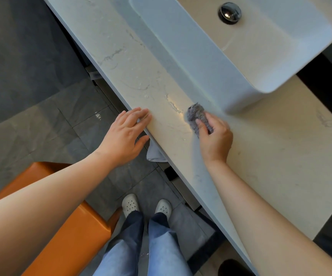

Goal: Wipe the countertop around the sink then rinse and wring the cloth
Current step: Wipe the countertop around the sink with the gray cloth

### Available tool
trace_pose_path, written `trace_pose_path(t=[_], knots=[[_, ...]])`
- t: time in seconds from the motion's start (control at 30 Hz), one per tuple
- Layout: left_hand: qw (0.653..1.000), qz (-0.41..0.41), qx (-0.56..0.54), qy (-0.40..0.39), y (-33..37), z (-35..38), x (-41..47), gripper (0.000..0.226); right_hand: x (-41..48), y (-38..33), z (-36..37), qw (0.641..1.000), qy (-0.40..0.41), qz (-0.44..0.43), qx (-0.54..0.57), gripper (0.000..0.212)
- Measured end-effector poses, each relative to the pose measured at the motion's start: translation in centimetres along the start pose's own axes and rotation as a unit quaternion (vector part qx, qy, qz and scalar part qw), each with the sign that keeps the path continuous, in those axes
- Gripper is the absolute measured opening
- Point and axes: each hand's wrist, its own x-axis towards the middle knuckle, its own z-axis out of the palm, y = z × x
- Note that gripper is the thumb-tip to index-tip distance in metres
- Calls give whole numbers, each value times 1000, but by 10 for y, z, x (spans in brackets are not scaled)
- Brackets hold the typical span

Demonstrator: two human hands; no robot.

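Nearest, low in the head view: blue jeans [161, 246] and white perforated clogs [130, 204] on dark floor tiles [31, 126], with an orange seat [71, 226] just beside them to the left.

Further out: left hand [128, 134] released, fingers straight and laid flat on the front edge of the pale veined countertop [280, 156], holding nothing. Below that edge, a scrap of pale fabric [155, 154] hanging; impossible to tell what.

Next: right hand [214, 140] grasping a grey cloth [198, 118], bunched into a small wad, thumb on top and fingers curled round it. Cloth pressed onto the countertop, just beside the near corner of the sink [201, 66]. Water streaks [173, 105] just left of the cloth, between the two hands.

Handling, by judgement only: light, soft and limp, with a fluffy pile, probably damp. Nothing to break, little chance of slipping. Best kept wadded under the palm for wiping, opened out for rinsing, then taken at both ends with both hands and twisted for wringing.

Farthest: white rectangular vessel sink resting on the countertop, with a chrome drain plug [229, 12] in the basin floor. No tap in view.

No brand, label or legible writing anywhere.
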Motion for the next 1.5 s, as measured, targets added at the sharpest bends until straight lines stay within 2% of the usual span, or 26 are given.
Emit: trace_pose_path(t=[0.27, 0.47, 0.53, 0.63, 0.7, 0.83, 1.2, 1.5], knots=[[998, 39, 30, -34, -15, -13, 6, 57, -80, -25, 1, 996, -65, -59, 17, 32], [998, 50, 28, -26, -14, -13, 6, 54, -82, -41, -25, 974, -170, 31, 150, 32], [998, 49, 22, -23, -14, -11, 5, 55, -64, -40, -33, 979, -136, 23, 150, 34], [999, 42, 20, -22, -13, -8, 4, 54, -16, -28, -34, 994, -6, 23, 104, 26], [999, 38, 16, -20, -13, -9, 4, 55, 14, -17, -26, 997, 29, 39, 60, 29], [999, 36, 9, -28, -12, -10, 5, 61, 30, -1, -2, 999, -9, 44, 3, 36], [999, 42, -3, -26, -14, -5, 4, 62, 31, -3, 22, 997, 67, 34, -13, 33], [999, 40, -13, -28, -13, -4, 2, 60, 37, -9, 25, 998, 57, 4, -30, 35]])
